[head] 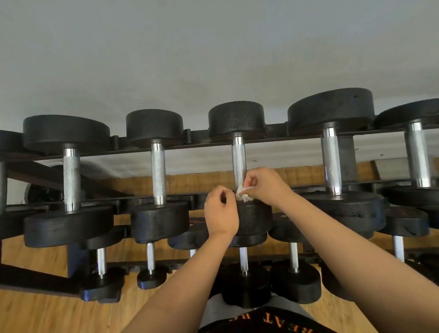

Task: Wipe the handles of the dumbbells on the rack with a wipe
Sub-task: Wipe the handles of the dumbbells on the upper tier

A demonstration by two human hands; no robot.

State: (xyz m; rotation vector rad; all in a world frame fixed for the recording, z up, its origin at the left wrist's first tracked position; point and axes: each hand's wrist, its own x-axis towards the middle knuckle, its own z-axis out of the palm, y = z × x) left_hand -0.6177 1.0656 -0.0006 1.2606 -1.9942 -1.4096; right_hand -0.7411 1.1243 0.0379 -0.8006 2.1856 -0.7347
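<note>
At frame centre, the right hand (265, 187) is pinching the white wipe (244, 193) in clamped fingers at the handle (239, 160) base of the middle dumbbell. The left hand (221, 213) is curling alongside, and I cannot tell whether it is gripping. The next move is probably wrapping the wipe round and sliding it upward.

Clear lanes on both sides of your hands, black heads ahead and below.

Your left hand (221, 214) and right hand (265, 187) meet at the wipe (242, 193), directly over the near head (253, 219), which blocks any way straight down. Past your fingers the handle (239, 160) runs bare up to the far head (236, 119). Outward of your left hand a gap opens as far as the next handle (158, 172). Outward of your right hand another reaches the thicker handle (330, 160). The near rail (308, 187) crosses both gaps.
</note>
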